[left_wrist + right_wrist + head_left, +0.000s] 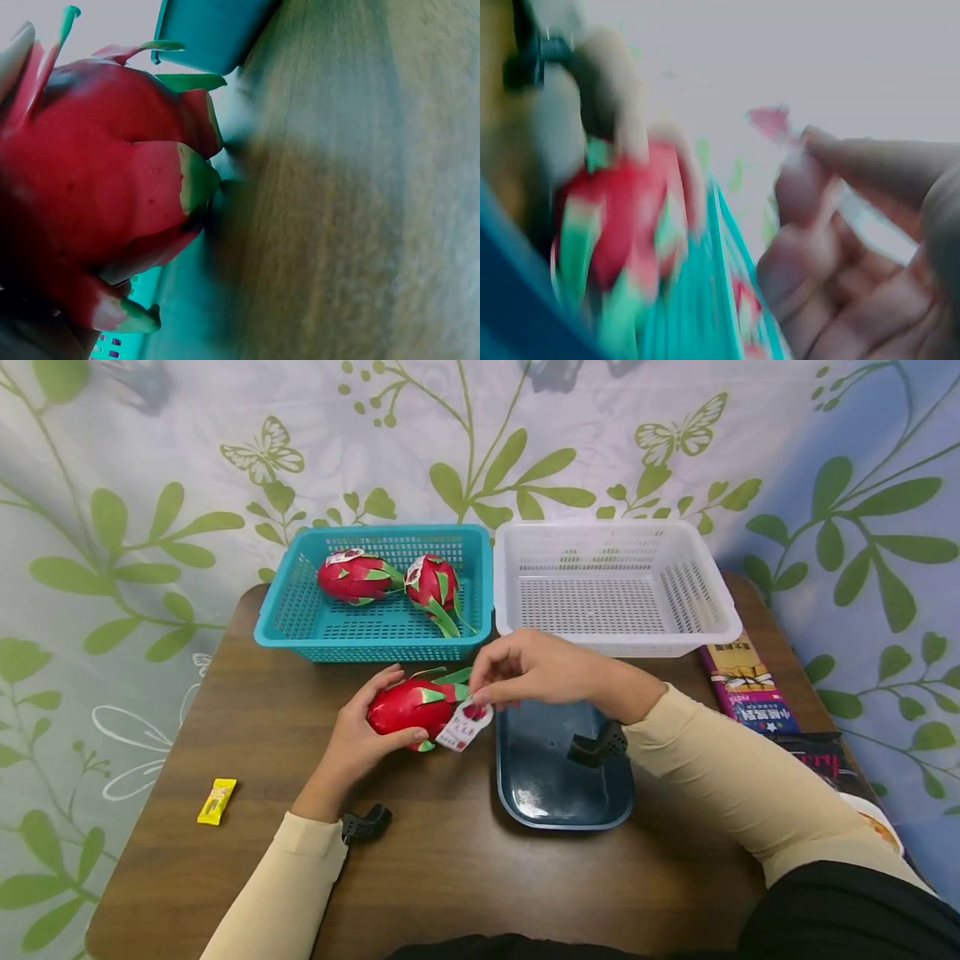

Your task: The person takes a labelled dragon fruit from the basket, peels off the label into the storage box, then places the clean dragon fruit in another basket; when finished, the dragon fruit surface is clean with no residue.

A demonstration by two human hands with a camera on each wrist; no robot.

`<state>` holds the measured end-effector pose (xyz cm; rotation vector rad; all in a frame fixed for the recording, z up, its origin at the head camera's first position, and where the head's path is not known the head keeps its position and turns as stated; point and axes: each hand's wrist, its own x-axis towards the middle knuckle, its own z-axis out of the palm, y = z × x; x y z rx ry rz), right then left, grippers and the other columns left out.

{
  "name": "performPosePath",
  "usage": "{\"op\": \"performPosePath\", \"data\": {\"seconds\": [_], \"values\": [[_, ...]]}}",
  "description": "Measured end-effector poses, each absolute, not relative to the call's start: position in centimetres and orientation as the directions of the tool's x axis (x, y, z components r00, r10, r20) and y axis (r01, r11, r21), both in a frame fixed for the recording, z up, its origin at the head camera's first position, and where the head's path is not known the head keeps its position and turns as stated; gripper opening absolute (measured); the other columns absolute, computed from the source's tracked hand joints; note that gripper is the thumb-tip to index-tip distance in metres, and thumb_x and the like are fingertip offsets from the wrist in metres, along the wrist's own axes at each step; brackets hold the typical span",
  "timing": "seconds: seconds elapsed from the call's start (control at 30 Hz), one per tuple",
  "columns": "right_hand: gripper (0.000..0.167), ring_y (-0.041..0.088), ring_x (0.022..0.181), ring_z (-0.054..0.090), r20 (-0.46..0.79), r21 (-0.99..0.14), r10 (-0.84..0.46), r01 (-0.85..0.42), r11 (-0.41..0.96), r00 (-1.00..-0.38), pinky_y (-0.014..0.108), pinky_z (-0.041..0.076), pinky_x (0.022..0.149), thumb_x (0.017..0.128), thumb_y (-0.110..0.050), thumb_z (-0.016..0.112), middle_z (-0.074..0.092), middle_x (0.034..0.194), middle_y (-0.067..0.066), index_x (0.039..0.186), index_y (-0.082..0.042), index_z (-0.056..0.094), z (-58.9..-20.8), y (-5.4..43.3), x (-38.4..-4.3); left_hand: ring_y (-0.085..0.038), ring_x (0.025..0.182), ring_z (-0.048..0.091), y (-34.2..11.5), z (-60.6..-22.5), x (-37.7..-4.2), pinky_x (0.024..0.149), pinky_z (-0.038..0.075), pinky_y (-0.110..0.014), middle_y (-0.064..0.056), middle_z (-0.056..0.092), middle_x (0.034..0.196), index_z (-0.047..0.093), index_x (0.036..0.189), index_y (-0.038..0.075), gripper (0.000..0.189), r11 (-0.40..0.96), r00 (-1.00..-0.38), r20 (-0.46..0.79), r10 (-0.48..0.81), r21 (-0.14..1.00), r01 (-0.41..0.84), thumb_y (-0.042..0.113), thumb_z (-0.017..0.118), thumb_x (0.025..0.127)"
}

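My left hand (356, 727) grips a red dragon fruit (411, 710) with green-tipped scales, low over the table in front of the teal basket. In the left wrist view the same dragon fruit (112, 172) fills the left side. At its stem end my right hand (536, 668) pinches a white paper label (456, 732) with red print and a ring-shaped top between thumb and fingertips. The right wrist view is blurred; it shows the right hand (847, 247) with a small pinkish bit at its fingertips, apart from the fruit.
Two labelled dragon fruits (352, 578) lie in the teal basket (375, 652). Beside it stands a white basket (615, 643). A dark blue tray (558, 777) sits under my right forearm. A yellow packet (217, 802) lies left; a purple pasta pack (750, 689) and black packet (817, 756) lie right.
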<state>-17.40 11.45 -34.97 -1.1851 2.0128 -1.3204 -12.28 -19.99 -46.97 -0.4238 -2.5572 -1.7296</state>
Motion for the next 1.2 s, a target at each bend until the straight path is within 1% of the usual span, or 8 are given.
{"op": "performPosePath", "data": {"seconds": [0.1, 0.2, 0.43, 0.63, 0.77, 1.0, 1.1, 1.2], "values": [[0.007, 0.028, 0.067, 0.065, -0.025, -0.843, -0.671, -0.345, 0.412, -0.741, 0.035, 0.056, 0.060, 0.098, -0.016, 0.079, 0.071, 0.079, 0.005, 0.101, -0.010, 0.077, -36.4, 15.3, -17.6, -0.025, 0.140, 0.040, -19.9, -46.9, -12.1, 0.090, 0.058, -0.053, 0.006, 0.044, 0.159, 0.046, 0.157, 0.020, 0.089, 0.354, -0.965, 0.161, 0.205, 0.907, 0.226, 0.024, 0.094, 0.082], [0.008, 0.022, 0.066, 0.068, -0.072, -0.773, -0.528, -0.287, 0.566, -0.846, 0.040, 0.061, 0.062, 0.098, -0.014, 0.079, 0.071, 0.076, 0.004, 0.098, -0.006, 0.077, -38.5, 18.1, -17.3, -0.026, 0.140, 0.040, -20.0, -46.8, -11.9, 0.090, 0.058, -0.052, 0.009, 0.044, 0.158, 0.046, 0.157, 0.019, 0.090, 0.351, -0.967, 0.157, 0.200, 0.910, 0.220, 0.025, 0.094, 0.082], [0.013, 0.021, 0.068, 0.075, -0.170, -0.733, -0.402, -0.157, 0.662, -0.900, 0.042, 0.063, 0.067, 0.101, -0.004, 0.070, 0.075, 0.086, 0.010, 0.106, 0.008, 0.073, -41.3, 18.8, -15.7, -0.027, 0.139, 0.041, -20.2, -46.9, -11.8, 0.091, 0.057, -0.054, 0.003, 0.045, 0.159, 0.045, 0.158, 0.018, 0.090, 0.329, -0.964, 0.182, 0.195, 0.914, 0.239, 0.017, 0.093, 0.082], [0.025, 0.014, 0.062, 0.072, -0.232, -0.511, -0.387, -0.227, 0.829, -0.892, 0.033, 0.061, 0.060, 0.104, -0.006, 0.067, 0.076, 0.089, 0.014, 0.119, 0.013, 0.070, -40.1, 18.1, -15.1, -0.027, 0.140, 0.040, -19.9, -47.0, -11.7, 0.091, 0.057, -0.054, 0.002, 0.043, 0.160, 0.044, 0.159, 0.018, 0.091, 0.323, -0.965, 0.169, 0.200, 0.919, 0.227, 0.018, 0.093, 0.082], [0.025, 0.013, 0.061, 0.070, -0.167, -0.502, -0.337, -0.215, 0.838, -0.926, 0.033, 0.060, 0.059, 0.104, -0.011, 0.069, 0.075, 0.091, 0.015, 0.119, 0.009, 0.071, -39.3, 18.8, -14.8, -0.028, 0.140, 0.040, -19.6, -47.2, -11.8, 0.091, 0.057, -0.055, -0.001, 0.043, 0.161, 0.044, 0.159, 0.019, 0.091, 0.324, -0.964, 0.169, 0.207, 0.917, 0.230, 0.017, 0.093, 0.082], [0.035, 0.022, 0.057, 0.070, 0.064, -0.743, -0.036, -0.072, 0.665, -0.997, 0.033, 0.058, 0.052, 0.106, -0.033, 0.067, 0.074, 0.085, 0.013, 0.105, 0.001, 0.074, -38.9, 20.6, -15.0, -0.026, 0.140, 0.041, -19.8, -47.2, -11.9, 0.090, 0.058, -0.053, 0.002, 0.044, 0.160, 0.045, 0.158, 0.020, 0.090, 0.360, -0.961, 0.186, 0.206, 0.899, 0.251, 0.021, 0.094, 0.082], [0.044, 0.021, 0.058, 0.068, 0.087, -0.902, 0.201, 0.008, 0.432, -0.976, 0.030, 0.058, 0.051, 0.104, -0.041, 0.068, 0.072, 0.086, 0.015, 0.106, 0.003, 0.073, -39.4, 20.7, -15.0, -0.024, 0.139, 0.042, -19.9, -46.9, -12.1, 0.089, 0.058, -0.053, 0.006, 0.045, 0.158, 0.046, 0.157, 0.022, 0.091, 0.377, -0.961, 0.193, 0.199, 0.890, 0.257, 0.022, 0.095, 0.080], [0.041, 0.016, 0.055, 0.062, -0.006, -0.999, 0.441, 0.028, 0.042, -0.898, 0.024, 0.055, 0.050, 0.103, -0.038, 0.070, 0.066, 0.088, 0.017, 0.111, 0.002, 0.067, -40.1, 20.9, -14.8, -0.025, 0.139, 0.042, -19.9, -46.6, -12.2, 0.090, 0.058, -0.054, 0.006, 0.044, 0.159, 0.047, 0.155, 0.020, 0.092, 0.381, -0.953, 0.196, 0.229, 0.883, 0.273, 0.025, 0.097, 0.078]]}}
